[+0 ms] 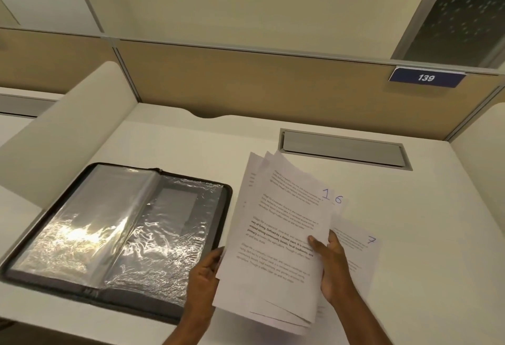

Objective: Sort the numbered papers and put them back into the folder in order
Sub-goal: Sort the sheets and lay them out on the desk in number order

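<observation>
I have the stack of printed papers lifted off the desk at about 5 o'clock in my view, tilted and fanned so several sheet edges show at top and bottom. The front sheet carries a handwritten blue 1 at its upper right corner; a sheet just behind it shows a 6. My left hand grips the stack's left edge, fingers curled behind the paper. My right hand holds the right edge — thumb pressed on the front sheet, fingers wrapped behind.

Another sheet, marked 7, lies flat on the desk at 4 o'clock, partly under my right hand and the stack.

The folder lies open on the desk at 8 o'clock, just left of the stack — a dark zip case with clear plastic sleeves that glare under the light. I cannot tell if any paper is in them.

At 2 o'clock a grey cable hatch is set in the desk. Beyond it, on the partition, a blue plate reads 139.
</observation>
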{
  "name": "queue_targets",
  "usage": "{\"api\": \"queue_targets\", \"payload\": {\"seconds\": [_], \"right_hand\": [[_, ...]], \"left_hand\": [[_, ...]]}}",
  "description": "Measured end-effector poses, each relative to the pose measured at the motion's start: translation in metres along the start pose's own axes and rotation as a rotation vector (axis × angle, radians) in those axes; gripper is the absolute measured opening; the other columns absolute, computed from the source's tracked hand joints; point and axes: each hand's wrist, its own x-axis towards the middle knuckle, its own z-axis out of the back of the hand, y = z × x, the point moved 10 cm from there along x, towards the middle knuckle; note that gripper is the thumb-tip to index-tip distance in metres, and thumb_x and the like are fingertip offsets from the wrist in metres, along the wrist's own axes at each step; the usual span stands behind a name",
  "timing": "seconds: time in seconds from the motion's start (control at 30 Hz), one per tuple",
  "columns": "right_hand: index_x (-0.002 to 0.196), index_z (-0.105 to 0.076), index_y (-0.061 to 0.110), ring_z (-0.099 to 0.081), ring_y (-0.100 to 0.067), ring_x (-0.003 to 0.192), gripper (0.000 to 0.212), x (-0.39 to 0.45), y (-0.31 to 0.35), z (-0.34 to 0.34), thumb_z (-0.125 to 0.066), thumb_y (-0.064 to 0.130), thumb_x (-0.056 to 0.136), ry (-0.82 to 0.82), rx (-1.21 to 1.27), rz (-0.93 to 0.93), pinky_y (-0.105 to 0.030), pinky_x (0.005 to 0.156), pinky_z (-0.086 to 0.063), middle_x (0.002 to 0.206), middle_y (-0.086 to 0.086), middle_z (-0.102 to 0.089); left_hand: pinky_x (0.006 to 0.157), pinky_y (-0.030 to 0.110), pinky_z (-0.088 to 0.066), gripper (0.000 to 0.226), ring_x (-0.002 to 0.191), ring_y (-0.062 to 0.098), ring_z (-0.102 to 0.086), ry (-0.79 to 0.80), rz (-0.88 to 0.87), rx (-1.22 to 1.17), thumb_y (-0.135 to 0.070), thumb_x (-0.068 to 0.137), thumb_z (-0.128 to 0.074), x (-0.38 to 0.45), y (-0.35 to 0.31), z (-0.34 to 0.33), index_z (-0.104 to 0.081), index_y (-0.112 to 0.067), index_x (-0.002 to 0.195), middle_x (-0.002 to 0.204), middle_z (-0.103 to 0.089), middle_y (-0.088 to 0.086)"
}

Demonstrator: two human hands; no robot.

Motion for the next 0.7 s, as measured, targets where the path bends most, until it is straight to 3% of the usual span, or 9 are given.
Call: {"api": "queue_targets", "payload": {"seconds": [0.07, 0.17, 0.27, 0.33, 0.43, 0.53, 0.63, 0.7], "right_hand": [[0.135, -0.057, 0.013, -0.069, -0.034, 0.112, 0.046, -0.002, -0.002, 0.013, -0.064, -0.001, 0.091, 0.005, -0.041, -0.01, -0.053, 0.096, -0.055, 0.124, -0.012, -0.071], [0.13, -0.061, 0.011, -0.071, -0.032, 0.107, 0.044, -0.007, 0.001, 0.043, -0.067, -0.002, 0.088, -0.073, -0.091, 0.021, -0.039, 0.085, -0.061, 0.119, -0.01, -0.074], [0.13, -0.061, 0.011, -0.07, -0.032, 0.106, 0.044, -0.01, 0.009, 0.078, -0.064, -0.006, 0.089, -0.181, -0.071, 0.058, -0.032, 0.081, -0.062, 0.118, -0.009, -0.073], [0.135, -0.058, 0.009, -0.066, -0.034, 0.113, 0.05, -0.013, 0.017, 0.106, -0.063, -0.009, 0.089, -0.269, -0.025, 0.088, -0.032, 0.086, -0.058, 0.124, -0.011, -0.07], [0.14, -0.056, 0.01, -0.061, -0.033, 0.122, 0.054, -0.022, 0.033, 0.146, -0.062, -0.008, 0.089, -0.397, 0.063, 0.143, -0.032, 0.09, -0.055, 0.133, -0.01, -0.065], [0.14, -0.055, 0.007, -0.064, -0.025, 0.109, 0.05, -0.033, 0.042, 0.167, -0.059, -0.006, 0.093, -0.467, 0.104, 0.134, -0.031, 0.082, -0.061, 0.128, -0.009, -0.066], [0.14, -0.055, 0.007, -0.064, -0.023, 0.104, 0.049, -0.036, 0.045, 0.172, -0.058, -0.006, 0.094, -0.48, 0.086, 0.114, -0.04, 0.093, -0.053, 0.116, 0.0, -0.068], [0.139, -0.056, 0.009, -0.065, -0.021, 0.099, 0.048, -0.036, 0.042, 0.171, -0.058, -0.006, 0.094, -0.476, 0.085, 0.098, -0.035, 0.083, -0.059, 0.111, 0.002, -0.07]], "left_hand": [[0.071, 0.03, -0.062, 0.038, 0.09, 0.024, -0.075, 0.046, 0.017, 0.049, 0.013, 0.084, -0.069, -0.001, 0.01, -0.011, -0.07, -0.014, 0.111, 0.099, -0.078, 0.005], [0.068, 0.024, -0.056, 0.022, 0.086, 0.017, -0.074, 0.147, 0.073, 0.102, -0.011, 0.102, -0.054, 0.001, 0.025, -0.03, -0.071, -0.016, 0.115, 0.097, -0.078, 0.002], [0.059, 0.032, -0.055, 0.031, 0.071, 0.024, -0.07, 0.197, 0.142, 0.155, -0.028, 0.105, -0.043, 0.012, 0.044, -0.036, -0.071, -0.015, 0.114, 0.087, -0.075, 0.009], [0.058, 0.035, -0.056, 0.028, 0.068, 0.03, -0.069, 0.154, 0.118, 0.2, -0.024, 0.106, -0.044, 0.028, 0.05, -0.028, -0.07, -0.013, 0.109, 0.085, -0.074, 0.011], [0.058, 0.029, -0.055, 0.017, 0.07, 0.025, -0.069, 0.107, 0.028, 0.334, -0.017, 0.105, -0.052, 0.053, 0.043, -0.021, -0.068, -0.017, 0.104, 0.086, -0.073, 0.005], [0.066, 0.024, -0.055, 0.012, 0.076, 0.015, -0.069, 0.11, -0.031, 0.503, -0.017, 0.102, -0.057, 0.075, 0.028, -0.029, -0.069, -0.019, 0.103, 0.091, -0.072, -0.001], [0.077, 0.026, -0.053, 0.013, 0.088, 0.009, -0.065, 0.066, -0.149, 0.789, -0.022, 0.1, -0.059, 0.101, 0.009, -0.038, -0.069, -0.022, 0.108, 0.103, -0.069, -0.008], [0.084, 0.031, -0.053, 0.02, 0.095, 0.011, -0.064, 0.07, -0.184, 0.951, -0.027, 0.1, -0.055, 0.116, 0.005, -0.049, -0.067, -0.023, 0.116, 0.115, -0.068, -0.006]]}}
